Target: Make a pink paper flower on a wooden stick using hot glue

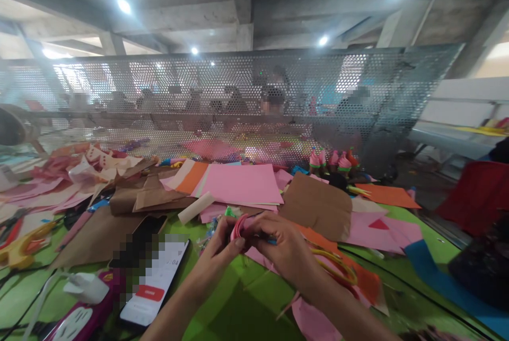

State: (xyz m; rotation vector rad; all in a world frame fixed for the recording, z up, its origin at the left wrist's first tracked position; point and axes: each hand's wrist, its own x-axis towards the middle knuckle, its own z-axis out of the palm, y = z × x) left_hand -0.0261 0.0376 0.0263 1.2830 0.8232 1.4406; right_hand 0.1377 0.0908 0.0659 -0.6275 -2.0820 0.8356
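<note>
Both my hands meet over the green table (234,298), pinching a small folded pink paper piece (239,226). My left hand (218,256) holds its lower left edge between thumb and fingers. My right hand (284,248) closes on its right side, fingers curled. Part of the pink piece is hidden inside my fingers. Pink paper sheets (242,184) and brown card (318,206) lie just beyond my hands.
A phone (157,277) leans at the left front beside a power strip (79,317). Orange paper (387,196), yellow-handled scissors (338,269), a glue gun (24,245) and small paper figures (334,160) lie around. A perforated metal screen (238,102) stands behind, with people beyond it.
</note>
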